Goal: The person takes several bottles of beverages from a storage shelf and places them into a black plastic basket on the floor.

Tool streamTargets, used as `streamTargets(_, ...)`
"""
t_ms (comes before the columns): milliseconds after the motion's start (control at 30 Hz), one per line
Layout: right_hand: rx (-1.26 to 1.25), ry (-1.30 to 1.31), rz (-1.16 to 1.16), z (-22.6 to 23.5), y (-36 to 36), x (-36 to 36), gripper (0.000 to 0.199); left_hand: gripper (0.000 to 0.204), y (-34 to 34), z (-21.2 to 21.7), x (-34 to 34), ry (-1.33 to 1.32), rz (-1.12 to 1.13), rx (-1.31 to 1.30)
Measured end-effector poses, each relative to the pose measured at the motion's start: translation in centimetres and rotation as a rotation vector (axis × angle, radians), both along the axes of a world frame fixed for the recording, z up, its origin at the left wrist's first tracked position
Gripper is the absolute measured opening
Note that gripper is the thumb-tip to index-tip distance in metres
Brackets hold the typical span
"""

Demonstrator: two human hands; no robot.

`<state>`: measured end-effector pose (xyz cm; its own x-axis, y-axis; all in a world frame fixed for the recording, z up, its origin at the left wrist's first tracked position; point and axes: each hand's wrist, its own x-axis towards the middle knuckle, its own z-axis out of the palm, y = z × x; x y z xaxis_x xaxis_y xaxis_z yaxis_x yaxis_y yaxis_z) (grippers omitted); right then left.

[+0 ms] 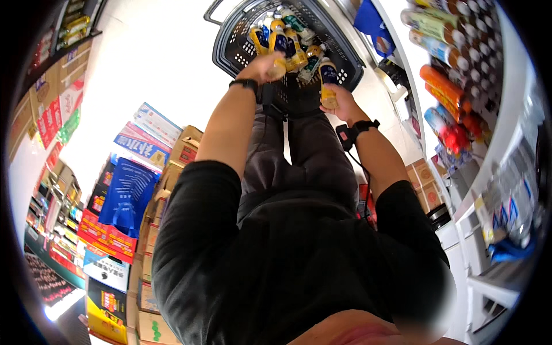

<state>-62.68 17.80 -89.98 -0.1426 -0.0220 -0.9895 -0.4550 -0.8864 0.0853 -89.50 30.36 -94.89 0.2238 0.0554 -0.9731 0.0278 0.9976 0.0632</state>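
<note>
Presently, at 1 o'clock, the right hand [345, 103] is curled around a labelled bottle [328, 76], navy and yellow, pale at its base. At 12 o'clock, the left hand [259, 67] grips a second bottle [277, 71], its fingers obscuring the middle. Beyond, the black basket [226, 53], far rim cut off, contains overlapping bottles [296, 58].

black short-sleeved shirt [310, 259] | dark grey trousers [299, 164] | black left wristband [244, 84] | boxy black right wristband [346, 137] | thin cable [361, 164]
</note>
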Motion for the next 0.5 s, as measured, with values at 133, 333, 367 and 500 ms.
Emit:
streamTargets(133,-0.054,-0.118,0.039,-5.2,3.0,-0.4,0.036,0.043,2.6,-8.1,-0.2,0.198,-0.129,0.289)
streamTargets(333,-0.116,-0.159,0.205,-10.7,4.3,-1.0,0.041,0.055,-3.9,-18.1,-3.7,0.413,-0.460,0.555)
streamTargets(367,-0.100,-0.259,0.176,-11.5,4.3,-1.2,0.042,0.054,-2.4,-15.8,-2.4,0.379,-0.528,0.583)
streamTargets(500,0.065,-0.380,0.313,-12.4,2.4,-2.6,0.051,0.040,-3.3,-8.9,-1.8,0.188,-0.405,0.556)
